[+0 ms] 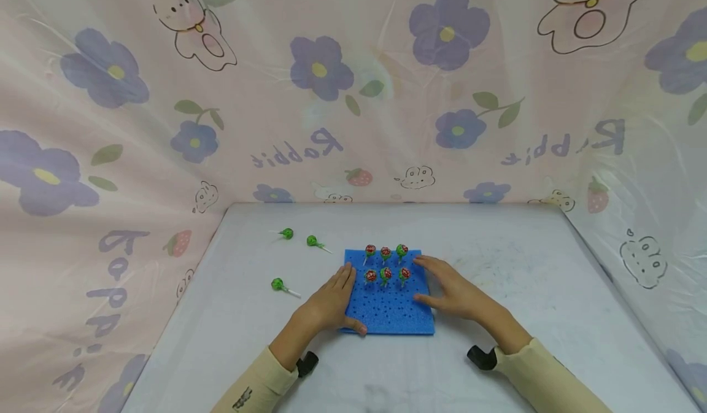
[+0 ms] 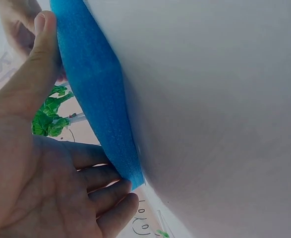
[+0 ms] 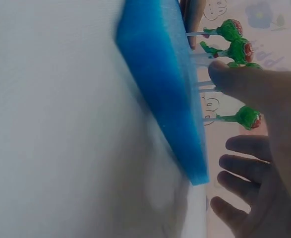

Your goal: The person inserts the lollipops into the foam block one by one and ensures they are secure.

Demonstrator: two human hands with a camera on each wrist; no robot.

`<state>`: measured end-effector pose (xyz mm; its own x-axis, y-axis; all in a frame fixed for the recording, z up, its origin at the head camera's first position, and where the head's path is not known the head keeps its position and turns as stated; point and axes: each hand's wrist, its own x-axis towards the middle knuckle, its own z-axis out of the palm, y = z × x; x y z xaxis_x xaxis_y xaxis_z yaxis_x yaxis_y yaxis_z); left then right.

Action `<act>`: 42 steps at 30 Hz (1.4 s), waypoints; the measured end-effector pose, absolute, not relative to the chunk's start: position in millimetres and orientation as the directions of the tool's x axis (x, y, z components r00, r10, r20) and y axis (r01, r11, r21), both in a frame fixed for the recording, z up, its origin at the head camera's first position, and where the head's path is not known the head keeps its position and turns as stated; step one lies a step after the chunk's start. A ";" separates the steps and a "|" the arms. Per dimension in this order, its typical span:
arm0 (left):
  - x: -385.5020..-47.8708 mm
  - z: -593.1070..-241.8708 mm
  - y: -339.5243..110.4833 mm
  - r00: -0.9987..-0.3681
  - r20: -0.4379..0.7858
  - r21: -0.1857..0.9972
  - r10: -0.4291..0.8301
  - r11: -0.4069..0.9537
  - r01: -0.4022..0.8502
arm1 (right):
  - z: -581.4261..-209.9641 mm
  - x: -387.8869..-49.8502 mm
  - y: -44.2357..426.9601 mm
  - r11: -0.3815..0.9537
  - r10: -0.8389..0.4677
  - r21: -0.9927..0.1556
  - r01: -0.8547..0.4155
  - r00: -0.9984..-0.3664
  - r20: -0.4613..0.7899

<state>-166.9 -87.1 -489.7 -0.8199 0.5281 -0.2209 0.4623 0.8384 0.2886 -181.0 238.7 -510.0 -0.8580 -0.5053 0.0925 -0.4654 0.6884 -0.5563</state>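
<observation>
A blue foam block (image 1: 386,320) pierced with small holes lies on the table. Several lollipops (image 1: 385,274) in green and red wrappers stand in it by their sticks, in two rows toward its far side. My left hand (image 1: 331,299) rests along the block's left edge, fingers extended and thumb at the near corner; the left wrist view shows its fingertips touching the foam side (image 2: 93,84). Beside the right edge is my right hand (image 1: 455,287), fingers spread and thumb apart. In the right wrist view it holds nothing, and a gap shows between its fingers and the foam (image 3: 165,84).
Three loose lollipops lie left of the block: one at the far left (image 1: 286,234), one nearer the block (image 1: 312,241), and one closer to me (image 1: 278,285). The white table (image 1: 525,266) meets a patterned curtain (image 1: 386,124) at its back and sides.
</observation>
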 end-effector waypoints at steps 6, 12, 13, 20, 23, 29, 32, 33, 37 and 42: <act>-166.8 -489.2 -87.9 -0.820 -0.225 0.299 0.527 0.838 0.456 | -513.8 -179.1 240.5 0.686 -0.527 -0.574 -0.448 -0.849 0.033; -167.1 -491.6 -89.5 -0.819 -0.232 0.319 0.525 0.836 0.446 | -513.6 -176.0 241.9 0.692 -0.537 -0.593 -0.411 -0.842 -0.043; -167.4 -491.9 -90.2 -0.818 -0.232 0.325 0.526 0.835 0.445 | -513.2 -175.7 241.8 0.695 -0.536 -0.593 -0.406 -0.842 -0.051; -170.8 -493.0 -99.7 -0.809 -0.218 0.347 0.545 0.819 0.458 | -512.0 -174.5 240.5 0.718 -0.520 -0.580 -0.386 -0.850 -0.078; -173.0 -490.5 -104.2 -0.803 -0.200 0.359 0.561 0.805 0.473 | -512.2 -174.7 240.9 0.720 -0.523 -0.573 -0.393 -0.849 -0.075; -178.7 -488.2 -117.7 -0.790 -0.158 0.380 0.593 0.775 0.506 | -513.4 -175.6 241.8 0.717 -0.530 -0.566 -0.407 -0.846 -0.064; -181.4 -487.9 -127.0 -0.794 -0.147 0.400 0.589 0.770 0.497 | -513.4 -176.0 241.8 0.717 -0.529 -0.567 -0.405 -0.846 -0.065; -182.2 -488.5 -130.5 -0.800 -0.146 0.402 0.583 0.773 0.490 | -513.4 -176.0 241.7 0.718 -0.528 -0.566 -0.404 -0.847 -0.066; -184.9 -487.9 -145.5 -0.833 -0.140 0.424 0.535 0.793 0.438 | -513.5 -175.6 241.7 0.721 -0.525 -0.566 -0.398 -0.848 -0.072; -188.2 -487.0 -165.5 -0.867 -0.115 0.448 0.485 0.804 0.390 | -513.0 -175.3 241.2 0.723 -0.525 -0.563 -0.400 -0.848 -0.072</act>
<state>-188.2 -165.5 -487.0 -0.8672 0.4845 -0.1148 0.3902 0.8045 0.4479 -175.3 241.2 -513.0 -0.8483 -0.5246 -0.0717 -0.3998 0.7234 -0.5629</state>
